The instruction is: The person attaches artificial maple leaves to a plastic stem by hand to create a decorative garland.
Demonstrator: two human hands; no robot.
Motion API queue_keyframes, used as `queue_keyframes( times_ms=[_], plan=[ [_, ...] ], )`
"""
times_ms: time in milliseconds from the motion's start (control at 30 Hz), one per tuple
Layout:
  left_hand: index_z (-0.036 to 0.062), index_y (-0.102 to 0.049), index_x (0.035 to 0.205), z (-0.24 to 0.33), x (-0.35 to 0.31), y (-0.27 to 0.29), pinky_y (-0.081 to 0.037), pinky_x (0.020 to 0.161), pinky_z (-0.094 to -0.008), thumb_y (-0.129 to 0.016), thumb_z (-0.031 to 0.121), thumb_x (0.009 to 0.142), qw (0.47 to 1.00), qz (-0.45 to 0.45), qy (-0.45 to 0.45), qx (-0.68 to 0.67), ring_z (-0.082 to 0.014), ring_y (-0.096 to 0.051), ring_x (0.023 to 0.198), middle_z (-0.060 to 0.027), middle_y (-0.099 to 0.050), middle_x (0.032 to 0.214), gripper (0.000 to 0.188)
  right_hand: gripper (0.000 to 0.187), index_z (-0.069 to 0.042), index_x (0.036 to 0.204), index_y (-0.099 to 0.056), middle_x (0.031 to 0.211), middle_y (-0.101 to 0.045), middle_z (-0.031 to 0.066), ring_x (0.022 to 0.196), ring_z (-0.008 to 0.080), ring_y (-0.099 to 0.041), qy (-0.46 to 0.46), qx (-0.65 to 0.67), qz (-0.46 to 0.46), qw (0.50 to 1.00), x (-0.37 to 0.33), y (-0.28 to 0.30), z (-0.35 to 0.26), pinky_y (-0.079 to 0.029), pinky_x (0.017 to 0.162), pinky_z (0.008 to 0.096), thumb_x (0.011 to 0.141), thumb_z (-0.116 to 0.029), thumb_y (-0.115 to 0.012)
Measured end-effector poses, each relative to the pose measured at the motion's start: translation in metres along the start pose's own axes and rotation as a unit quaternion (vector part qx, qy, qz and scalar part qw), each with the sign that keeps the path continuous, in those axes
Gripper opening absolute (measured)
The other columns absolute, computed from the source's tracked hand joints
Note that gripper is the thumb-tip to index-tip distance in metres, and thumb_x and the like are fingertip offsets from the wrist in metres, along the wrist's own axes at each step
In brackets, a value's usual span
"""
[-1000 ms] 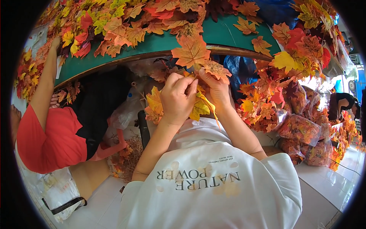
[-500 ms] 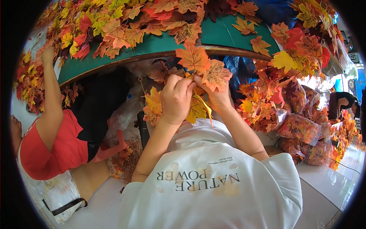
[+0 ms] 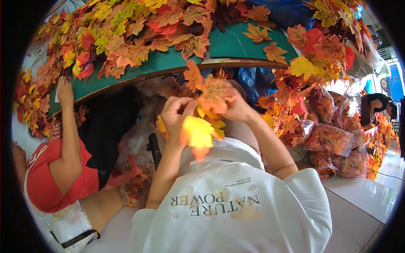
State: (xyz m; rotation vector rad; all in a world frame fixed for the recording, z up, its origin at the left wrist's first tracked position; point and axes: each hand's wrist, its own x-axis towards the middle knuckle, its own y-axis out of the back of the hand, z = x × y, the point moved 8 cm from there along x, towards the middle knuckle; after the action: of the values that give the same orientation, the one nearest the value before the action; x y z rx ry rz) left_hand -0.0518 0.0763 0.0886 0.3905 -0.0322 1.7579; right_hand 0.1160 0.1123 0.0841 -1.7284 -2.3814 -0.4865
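Observation:
My left hand (image 3: 174, 117) is closed, thumb and fingertips pinched at the edge of a bunch of artificial maple leaves above my lap. From the other side my right hand (image 3: 239, 108) grips the same bunch, its fingertips partly covered by an orange leaf (image 3: 216, 96). Another orange leaf (image 3: 193, 76) points up toward the table. A bright yellow leaf (image 3: 197, 132), smeared by motion, hangs below my left hand. Stems at the fingertips are hidden by the leaves.
A green table (image 3: 236, 45) with a wooden edge lies ahead, heaped with leaves. On the left sits a person in a red shirt (image 3: 55, 177), an arm at the table. Leafy branches (image 3: 291, 99) and bagged leaves (image 3: 329, 139) stand at right; another person (image 3: 373, 107) bends beyond.
My hands have moved apart slightly, the left one going left. The leaves have turned, and a yellow leaf now swings below my left hand. The neighbour's hand has shifted along the table edge.

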Motion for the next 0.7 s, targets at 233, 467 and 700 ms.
queue_keyframes(
  times_ms=[233,467,700],
  plan=[
    [0.0019,-0.061,0.088,-0.045,-0.014,-0.002,-0.039,0.05,-0.0179,-0.067,0.016,0.085,0.894,-0.005,0.195,-0.404,-0.0057,-0.048,0.055,0.0013,-0.055,0.069,0.015,0.017,-0.004,0.095,-0.063,0.1,-0.061,0.0049,0.097,0.0183,-0.055,0.058,0.08,-0.157,0.983,0.024,-0.02,-0.023,-0.043,0.087,0.0306,0.083,-0.015,-0.065],
    [0.0017,-0.06,0.088,-0.039,-0.017,0.003,-0.034,0.048,-0.0172,-0.067,0.021,0.084,0.904,0.024,0.209,-0.371,-0.0045,-0.042,0.052,0.0024,-0.052,0.066,0.02,0.014,-0.004,0.097,-0.055,0.095,-0.059,0.0009,0.081,0.0046,-0.051,-0.15,0.302,-0.286,0.897,0.024,-0.029,0.0,-0.041,0.067,0.0189,0.086,-0.011,-0.059],
    [0.0017,-0.06,0.09,-0.078,-0.021,0.013,-0.041,0.046,-0.0201,-0.068,0.013,0.084,0.909,-0.056,0.236,-0.34,-0.0074,-0.048,0.05,-0.0006,-0.057,0.069,0.015,0.017,0.002,0.099,-0.061,0.086,-0.063,0.008,0.076,0.015,-0.059,-0.076,-0.07,-0.245,0.964,0.045,-0.008,-0.034,-0.049,0.069,0.0285,0.082,-0.001,-0.061]
  ],
)
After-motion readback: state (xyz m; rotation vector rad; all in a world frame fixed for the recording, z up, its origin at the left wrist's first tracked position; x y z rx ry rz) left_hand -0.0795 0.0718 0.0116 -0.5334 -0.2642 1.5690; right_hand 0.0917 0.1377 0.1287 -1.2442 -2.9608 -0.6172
